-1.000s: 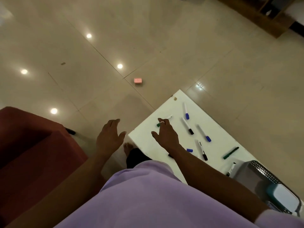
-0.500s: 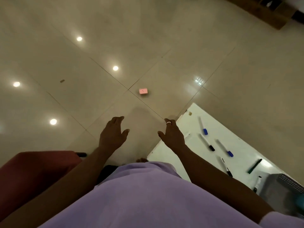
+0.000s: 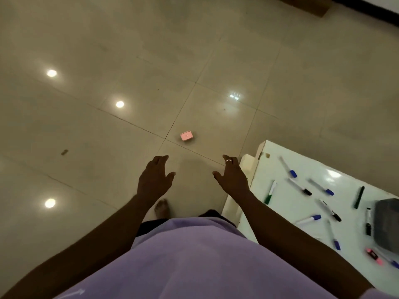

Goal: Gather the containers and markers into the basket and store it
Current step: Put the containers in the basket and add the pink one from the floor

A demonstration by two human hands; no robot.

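on the floor just beyond both empty, spread hands [image 3: 155,180] [image 3: 232,180], pink container [image 3: 186,136]

A glossy beige tiled floor [image 3: 108,50] fills most of the frame, its dark grout lines crossing near a small pink box [image 3: 186,135] that lies on a tile close to the joint. Four round ceiling lights [image 3: 119,104] reflect off the tiles at left. A low white table [image 3: 302,212] juts in from the right, one chipped corner pointing toward the pink box. A wooden piece of furniture [image 3: 302,5] stands at the top right edge. A lilac garment [image 3: 194,262] covers the foreground.
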